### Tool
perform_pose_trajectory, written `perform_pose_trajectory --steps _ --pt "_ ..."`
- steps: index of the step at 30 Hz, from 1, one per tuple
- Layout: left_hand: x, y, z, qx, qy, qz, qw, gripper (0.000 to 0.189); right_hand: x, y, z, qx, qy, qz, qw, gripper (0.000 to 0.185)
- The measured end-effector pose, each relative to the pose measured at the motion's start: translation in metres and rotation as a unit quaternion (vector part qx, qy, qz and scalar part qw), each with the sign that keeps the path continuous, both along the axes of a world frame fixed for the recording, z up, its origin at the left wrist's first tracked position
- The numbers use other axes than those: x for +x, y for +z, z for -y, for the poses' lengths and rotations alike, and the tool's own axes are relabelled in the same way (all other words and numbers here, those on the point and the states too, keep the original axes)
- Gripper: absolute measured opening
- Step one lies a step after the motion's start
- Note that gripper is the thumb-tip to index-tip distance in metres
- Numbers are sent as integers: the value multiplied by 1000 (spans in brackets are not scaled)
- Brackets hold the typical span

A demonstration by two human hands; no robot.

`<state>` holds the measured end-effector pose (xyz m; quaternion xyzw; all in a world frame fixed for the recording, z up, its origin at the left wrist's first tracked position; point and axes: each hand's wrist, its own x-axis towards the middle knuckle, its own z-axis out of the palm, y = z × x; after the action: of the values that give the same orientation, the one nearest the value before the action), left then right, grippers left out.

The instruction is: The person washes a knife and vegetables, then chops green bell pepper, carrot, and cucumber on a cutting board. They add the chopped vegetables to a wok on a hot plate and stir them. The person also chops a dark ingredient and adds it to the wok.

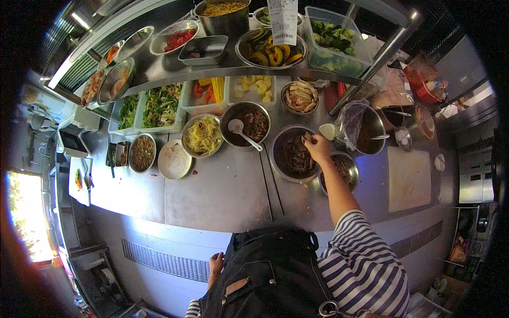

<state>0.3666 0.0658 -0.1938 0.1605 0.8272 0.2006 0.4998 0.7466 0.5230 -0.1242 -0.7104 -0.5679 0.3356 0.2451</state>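
My right hand [317,146] reaches over a large metal bowl [274,161] of dark brown, cooked-looking strips, probably meat. Its fingertips are pinched on a dark strip [305,137] near the bowl's far right side. Partly under my right forearm sits a smaller steel bowl [355,171] of brown minced food. Down beside my black apron, below the counter's front edge, hangs my left hand [216,263]. Its fingers look curled, and whether it holds anything is hidden. A pair of long dark chopsticks [267,187] lies on the counter left of the large bowl.
Beyond stand a bowl with a white ladle [236,126], a bowl of yellow shreds [202,135] and a stained plate [175,159]. An overhead shelf [159,81] carries bowls and tubs of vegetables. To the right are a plastic-draped pot [368,131] and a cutting board [409,179].
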Motion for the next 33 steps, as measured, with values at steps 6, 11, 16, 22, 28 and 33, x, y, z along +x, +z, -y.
perform_pose_trajectory --steps 6,11,16,22,28,33 --pt "0 -4 3 4 -15 -9 1000 33 19 -1 3 -132 -147 -532 824 13" --pt "0 -9 3 36 6 12 999 33 18 0 6 -163 -175 -577 781 8" --pt "2 -8 3 23 20 11 999 32 16 5 7 -170 -135 -642 735 10" --pt "0 -16 13 17 29 18 999 32 11 18 11 -148 -64 -712 684 15" --pt "-4 -18 15 12 32 26 999 31 17 17 2 -109 -12 -565 817 28" --pt "-3 -15 10 0 59 38 998 30 15 12 0 -66 -6 -62 996 33"
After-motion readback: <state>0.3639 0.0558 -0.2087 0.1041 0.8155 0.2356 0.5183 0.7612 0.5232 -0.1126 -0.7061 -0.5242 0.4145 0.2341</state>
